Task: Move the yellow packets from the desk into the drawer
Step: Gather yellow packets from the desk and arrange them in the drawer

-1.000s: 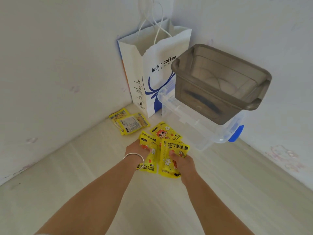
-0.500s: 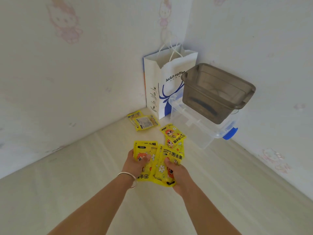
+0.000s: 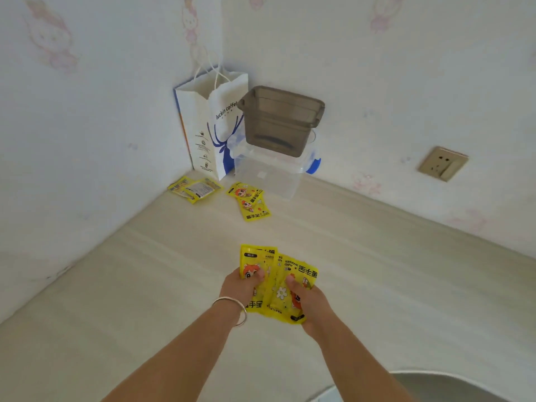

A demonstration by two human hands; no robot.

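Both hands hold yellow packets above the pale desk (image 3: 145,285). My left hand (image 3: 240,287), with a silver bangle on the wrist, grips one packet (image 3: 255,259) with the thumb on its face. My right hand (image 3: 307,300) grips another packet (image 3: 298,271) that overlaps the first. Two more yellow packets (image 3: 251,201) lie on the desk in front of the clear box. A further pair of yellow packets (image 3: 194,188) lies by the left wall. No drawer is in view.
A white paper bag (image 3: 211,126) with blue print stands in the corner. Beside it a clear plastic box (image 3: 269,175) carries a smoky grey bin (image 3: 278,120). A wall socket (image 3: 442,163) is at the right. A grey curved edge (image 3: 452,384) shows at bottom right.
Both hands have pulled back toward me with their packets, away from the corner. The two packets by the clear box stayed on the desk. The view has tilted up and widened.
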